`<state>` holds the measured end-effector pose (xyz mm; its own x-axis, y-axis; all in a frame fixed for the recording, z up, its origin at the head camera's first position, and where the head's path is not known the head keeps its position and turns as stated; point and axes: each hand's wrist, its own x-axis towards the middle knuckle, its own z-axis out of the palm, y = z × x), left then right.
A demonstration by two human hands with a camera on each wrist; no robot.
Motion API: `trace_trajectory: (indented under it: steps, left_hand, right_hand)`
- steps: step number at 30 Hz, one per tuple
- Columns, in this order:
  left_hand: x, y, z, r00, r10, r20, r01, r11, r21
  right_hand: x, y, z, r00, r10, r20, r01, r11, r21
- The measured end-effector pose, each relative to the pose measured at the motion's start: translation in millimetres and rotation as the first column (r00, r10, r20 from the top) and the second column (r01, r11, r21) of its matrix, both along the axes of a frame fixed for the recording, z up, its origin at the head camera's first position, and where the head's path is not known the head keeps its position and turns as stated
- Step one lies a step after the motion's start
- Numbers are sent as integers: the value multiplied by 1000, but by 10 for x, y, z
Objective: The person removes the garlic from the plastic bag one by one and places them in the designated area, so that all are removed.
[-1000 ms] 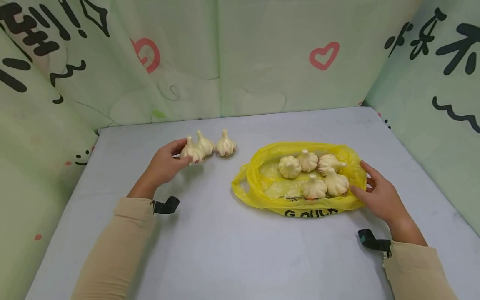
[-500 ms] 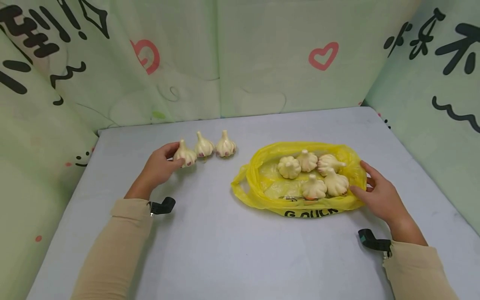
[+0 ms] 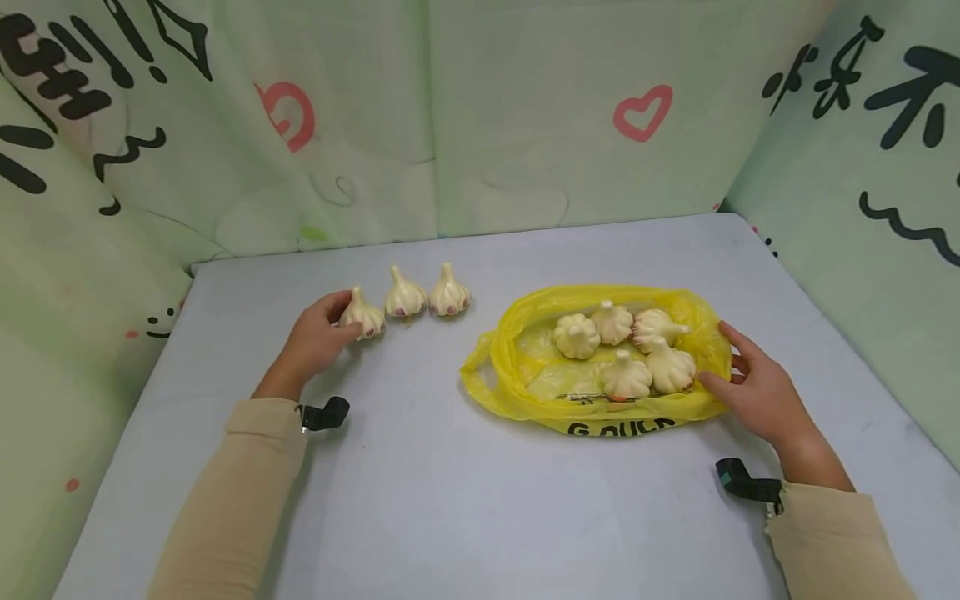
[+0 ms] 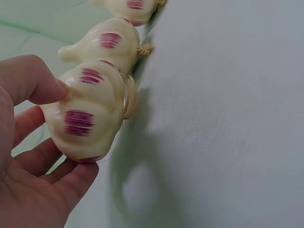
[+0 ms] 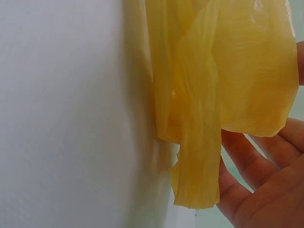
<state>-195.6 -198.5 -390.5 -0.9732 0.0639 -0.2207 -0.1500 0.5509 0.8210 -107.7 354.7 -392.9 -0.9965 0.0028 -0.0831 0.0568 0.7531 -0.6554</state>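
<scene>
In the head view my left hand (image 3: 309, 343) holds a garlic bulb (image 3: 363, 314) at the left end of a short row. Its thumb and fingers grip the bulb's sides, and the left wrist view shows purple streaks and a root tuft on that bulb (image 4: 85, 114). Two more garlic bulbs stand beside it, a middle bulb (image 3: 406, 295) and a right-hand bulb (image 3: 449, 293). At the right, my right hand (image 3: 765, 392) holds the side of an open yellow plastic bag (image 3: 540, 410), thumb and fingers around its edge. Several garlic bulbs (image 3: 626, 375) lie inside the bag.
The white table (image 3: 450, 500) spreads under everything. A pale green printed curtain (image 3: 510, 117) hangs along its back and sides. The bag's handle loop (image 3: 480, 371) points toward the garlic row.
My left hand has moved left and slightly toward me with its garlic bulb, drawing it out from in front of the middle one. The right hand and bag have stayed put.
</scene>
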Motion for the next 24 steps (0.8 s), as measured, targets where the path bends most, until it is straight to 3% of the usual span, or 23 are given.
trace_trajectory:
  steps: [11, 17, 24]
  left_hand:
    - [-52, 0, -33, 1000, 9, 13, -9, 1000, -8]
    - [-76, -7, -5, 999, 9, 39, -6, 998, -62]
    - [-129, 40, -9, 999, 33, 20, -31, 994, -103]
  right_hand:
    - [-7, -6, 13, 1000, -9, 6, 9, 1000, 3]
    - [-2, -14, 17, 1000, -11, 8, 11, 1000, 11]
    - [0, -16, 18, 1000, -7, 4, 7, 1000, 9]
